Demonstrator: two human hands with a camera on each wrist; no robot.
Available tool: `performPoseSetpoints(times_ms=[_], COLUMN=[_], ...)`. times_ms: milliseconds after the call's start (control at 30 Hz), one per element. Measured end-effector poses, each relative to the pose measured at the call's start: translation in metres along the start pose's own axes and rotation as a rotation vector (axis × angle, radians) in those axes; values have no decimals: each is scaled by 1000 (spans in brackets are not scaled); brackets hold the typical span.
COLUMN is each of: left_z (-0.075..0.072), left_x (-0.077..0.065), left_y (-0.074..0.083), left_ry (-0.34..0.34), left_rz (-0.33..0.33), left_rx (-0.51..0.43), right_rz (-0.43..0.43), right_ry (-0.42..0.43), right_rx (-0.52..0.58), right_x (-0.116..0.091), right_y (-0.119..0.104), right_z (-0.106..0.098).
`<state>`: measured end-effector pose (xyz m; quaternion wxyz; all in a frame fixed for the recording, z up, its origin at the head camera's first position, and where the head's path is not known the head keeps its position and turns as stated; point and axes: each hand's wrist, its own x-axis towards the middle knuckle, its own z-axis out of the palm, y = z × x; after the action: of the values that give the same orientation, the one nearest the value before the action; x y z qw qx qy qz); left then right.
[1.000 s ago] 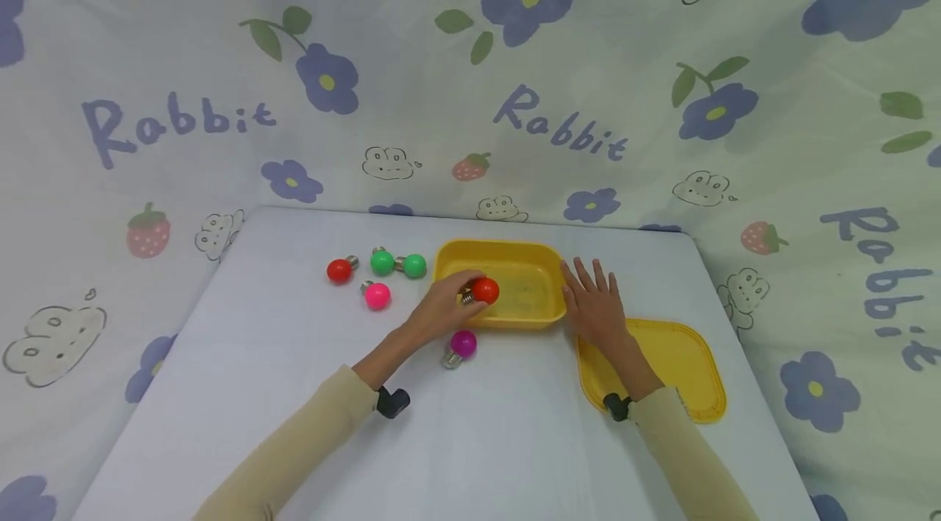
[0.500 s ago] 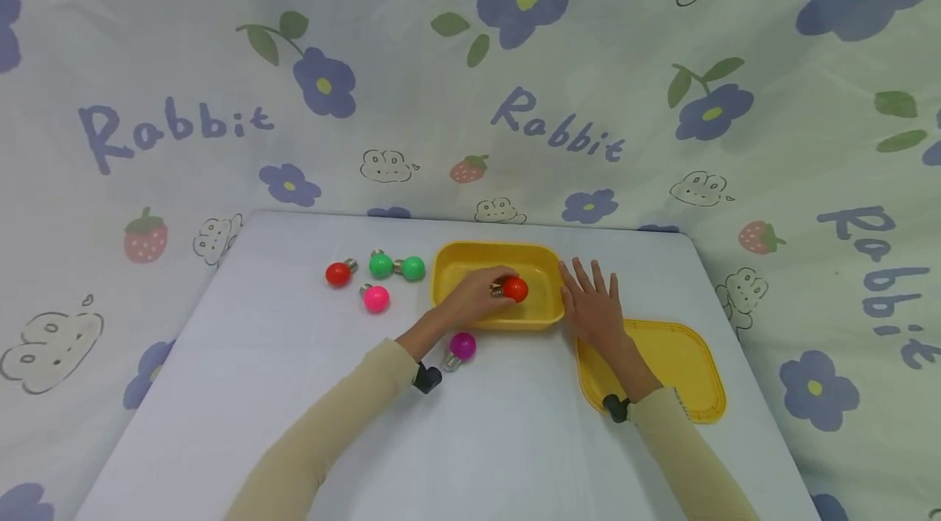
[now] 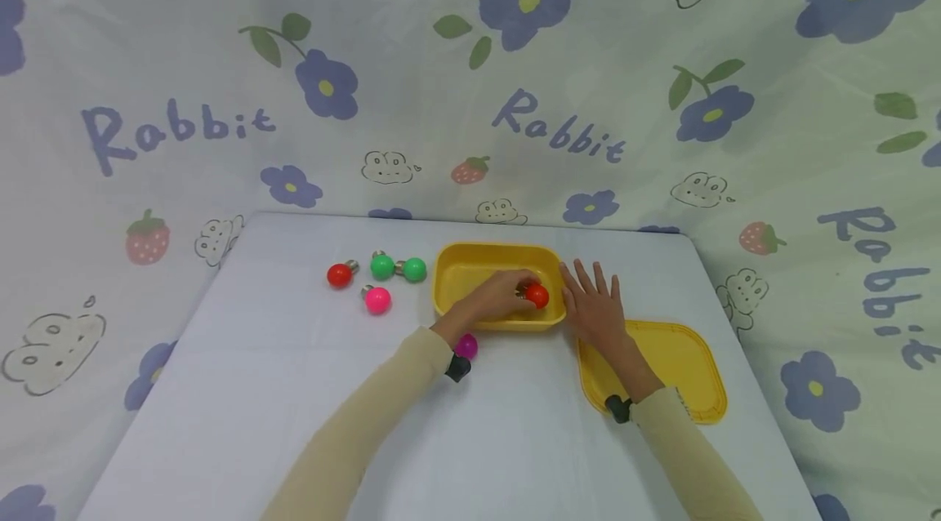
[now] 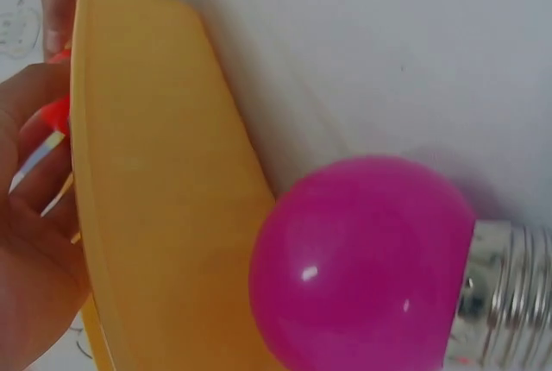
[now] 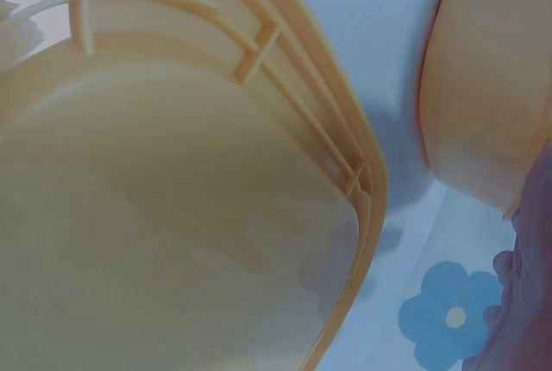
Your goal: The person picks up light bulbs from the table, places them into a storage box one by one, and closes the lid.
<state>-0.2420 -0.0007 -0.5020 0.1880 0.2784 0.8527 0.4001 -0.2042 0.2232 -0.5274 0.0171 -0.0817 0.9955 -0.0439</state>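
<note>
Inside the right part of a yellow plastic box (image 3: 470, 280), my left hand (image 3: 503, 296) grips a red light bulb (image 3: 538, 296) with a metal screw base. In the left wrist view the box wall (image 4: 164, 155) hides most of that bulb and part of the left hand (image 4: 34, 216). My right hand (image 3: 594, 307) lies with straight, spread fingers against the box's right side. A magenta bulb (image 3: 466, 346) rests on the table just in front of the box, partly covered by my left wrist; it looms large in the left wrist view.
A yellow lid (image 3: 676, 370) lies on the table under my right forearm. Left of the box sit another red bulb (image 3: 340, 275), a pink bulb (image 3: 378, 300) and two green bulbs (image 3: 382, 266). A patterned curtain (image 3: 412, 96) hangs behind the white table.
My left hand has carried the red bulb rightward through the box, from its left-middle to its right end. The left forearm now overlaps the magenta bulb. My right hand stays put.
</note>
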Motion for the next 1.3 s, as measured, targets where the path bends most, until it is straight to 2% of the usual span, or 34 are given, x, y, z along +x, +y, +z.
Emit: performPoseSetpoints(times_ms=[233, 533, 933, 1300], left_z=[9, 16, 22, 27], left_x=[11, 20, 21, 24], left_y=[5, 5, 8, 11], left_ry=[-34, -60, -78, -81], left_rz=[17, -28, -50, -48], left_rx=[66, 101, 155, 202], right_rz=[8, -4, -29, -15], right_ry=[16, 10, 33, 33], right_rx=[8, 10, -35, -18], right_x=[-1, 0, 1, -2], right_y=[4, 3, 5, 3], right_z=[3, 2, 4, 3])
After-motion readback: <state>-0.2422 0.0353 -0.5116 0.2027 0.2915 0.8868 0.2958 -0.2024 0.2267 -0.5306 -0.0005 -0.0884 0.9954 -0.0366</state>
